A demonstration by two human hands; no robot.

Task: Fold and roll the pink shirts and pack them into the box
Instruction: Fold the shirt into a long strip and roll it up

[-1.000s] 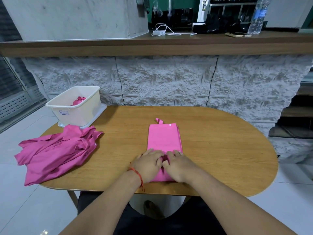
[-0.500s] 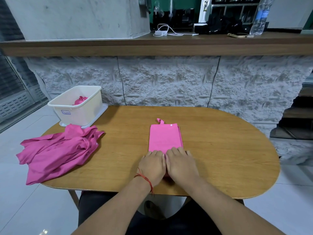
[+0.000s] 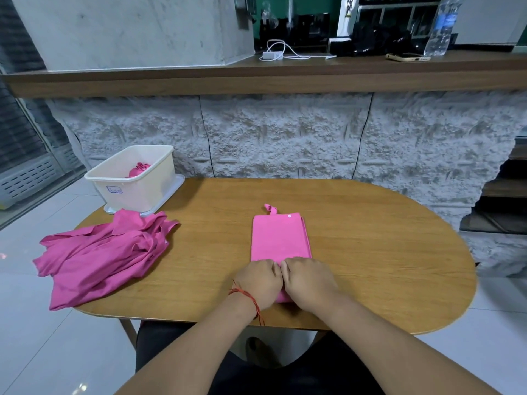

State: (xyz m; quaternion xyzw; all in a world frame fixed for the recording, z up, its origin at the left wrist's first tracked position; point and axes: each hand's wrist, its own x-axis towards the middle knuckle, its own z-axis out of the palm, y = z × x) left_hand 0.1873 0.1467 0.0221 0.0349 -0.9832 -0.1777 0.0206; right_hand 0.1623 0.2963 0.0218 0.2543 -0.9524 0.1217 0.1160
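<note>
Shirt (image 3: 281,238): pink, folded into 1 narrow strip, lying flat near the middle of the table (image 3: 370,252), long axis running away from the person. A small tab and a pale button show at its far end. Its near end is covered by both hands.

Left hand (image 3: 258,283): on the near end of the shirt, fingers curled down and clamped on the fabric. A red thread (image 3: 248,297) circles the wrist.

Right hand (image 3: 309,280): just beside the left, knuckles touching it, fingers likewise curled and gripping the shirt's near end. How much fabric is rolled under the 2 hands cannot be told.

Box (image 3: 137,189): white plastic, open-topped, at the far left corner of the table, well apart from the hands. 1 pink roll (image 3: 139,169) sits inside it.

Pile (image 3: 105,252): loose pink shirts, crumpled, just in front of the box, draping over the table's left edge.

Shelf (image 3: 285,72): wooden, behind the table; on it a charger (image 3: 272,55), a phone (image 3: 407,57) and a bottle (image 3: 440,27).
</note>
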